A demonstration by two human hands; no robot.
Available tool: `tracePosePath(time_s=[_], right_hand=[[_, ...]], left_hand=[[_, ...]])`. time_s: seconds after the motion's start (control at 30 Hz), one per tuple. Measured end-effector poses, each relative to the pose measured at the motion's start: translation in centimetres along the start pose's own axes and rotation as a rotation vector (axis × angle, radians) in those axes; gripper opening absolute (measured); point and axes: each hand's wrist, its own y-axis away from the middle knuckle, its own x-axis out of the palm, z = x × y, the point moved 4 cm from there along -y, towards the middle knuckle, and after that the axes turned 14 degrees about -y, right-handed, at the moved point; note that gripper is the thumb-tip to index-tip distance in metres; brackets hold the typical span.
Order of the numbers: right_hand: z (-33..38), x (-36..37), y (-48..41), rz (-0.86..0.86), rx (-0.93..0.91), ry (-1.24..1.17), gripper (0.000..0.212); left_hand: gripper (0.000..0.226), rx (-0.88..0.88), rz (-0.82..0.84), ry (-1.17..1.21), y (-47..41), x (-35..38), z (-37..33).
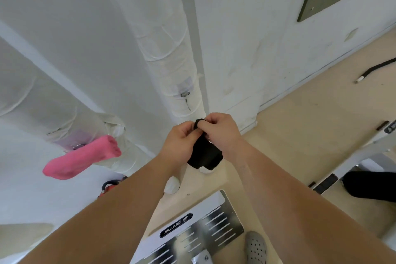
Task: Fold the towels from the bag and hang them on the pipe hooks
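Observation:
A folded black towel (204, 156) hangs between both hands at the middle of the view. My left hand (180, 139) grips its upper left edge. My right hand (220, 130) pinches its small loop at the top. Just above the hands, a metal hook (186, 97) is strapped to the white wrapped vertical pipe (171, 49); it hangs bare. A pink towel (83, 158) hangs from another hook on the wrapped pipe (64, 118) at the left.
I stand on a metal step ladder (192, 229), with a grey perforated shoe (256, 246) on it. A red object (107, 187) sits low at the left. A black bag (372, 186) lies at the right, and a black cable (375, 69) on the beige floor.

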Motion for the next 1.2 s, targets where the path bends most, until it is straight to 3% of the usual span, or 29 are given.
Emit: tracePosePath(time_s=[0.13, 0.2, 0.43, 0.63, 1.0, 1.2], right_hand=[[-0.8, -0.4, -1.4, 0.289, 0.103, -0.056, 0.007], [-1.5, -0.4, -2.2, 0.341, 0.127, 0.004, 0.009], [-1.5, 0.8, -6.1, 0.195, 0.082, 0.001, 0.018], [-2.2, 1.9, -7.8, 0.013, -0.015, 0.064, 0.012], [-2.5, 2.2, -10.1, -0.033, -0.124, 0.392, 0.004], [-2.9, 1.3, -8.6, -0.022, -0.064, 0.340, 0.009]], left_hand=[[0.021, -0.067, -0.055, 0.075, -1.5, -0.8, 1.1], [0.022, -0.102, -0.063, 0.092, -2.2, -1.2, 1.8], [0.023, -0.186, -0.170, 0.165, -5.5, -1.4, 2.2], [0.026, -0.235, -0.204, 0.132, -8.2, -1.3, 3.5], [0.019, -0.241, -0.212, -0.049, -10.6, -1.5, 5.2], [0.029, -0.307, -0.282, -0.167, -7.5, -3.2, 5.8]])
